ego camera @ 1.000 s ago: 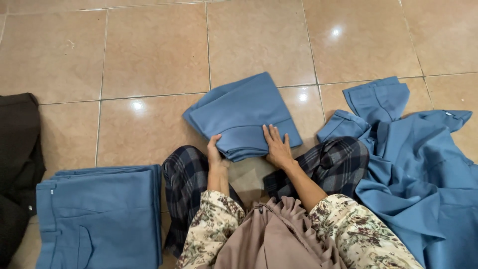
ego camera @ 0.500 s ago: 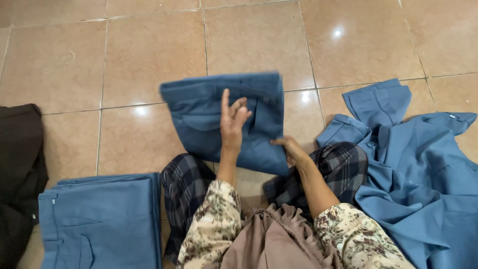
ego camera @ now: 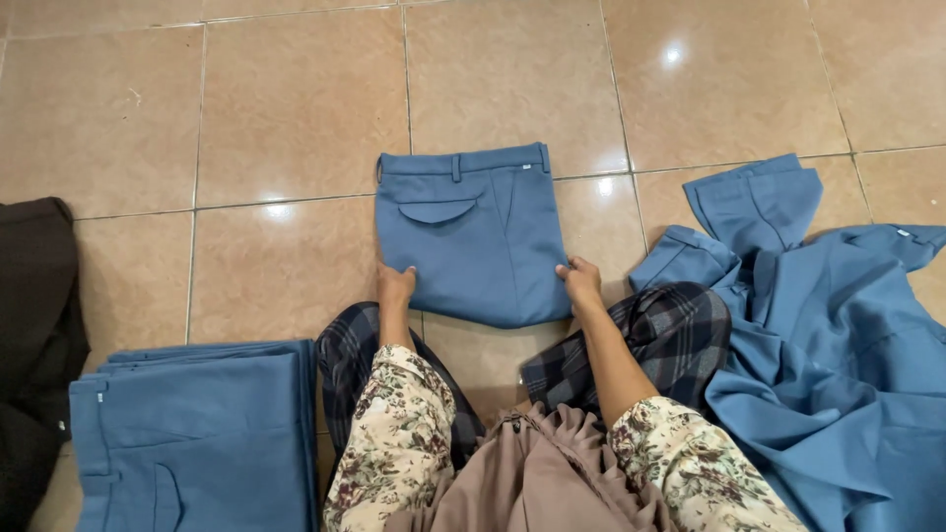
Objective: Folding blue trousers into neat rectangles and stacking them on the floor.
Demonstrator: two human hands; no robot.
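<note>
The trousers, blue and folded into a neat rectangle, are lying flat on the floor straight in front of us, waistband at the far edge and a flapped back pocket showing on top. Going by size, the tan tiled floor is filling the whole view, with pale grout lines and bright spots of light glinting on it. To our right we are seeing a loose pile of blue cloth, unfolded and rumpled, spreading from the knee out to the picture's edge. At lower left a stack of folded blue garments is sitting just beside our left leg, squared up, a pocket seam showing on its top piece. Beyond it, at the far left edge, a dark cloth is lying in a heap. Nearer in, we are sitting on the floor with plaid fabric over our knees and floral sleeves on both arms.

We are resting our left hand on the near left corner of the trousers, and our right hand on the near right corner. Both grips are touching the near edge, fingers curled over the cloth; we cannot tell whether either grip is pinching the fabric or only pressing on it.
</note>
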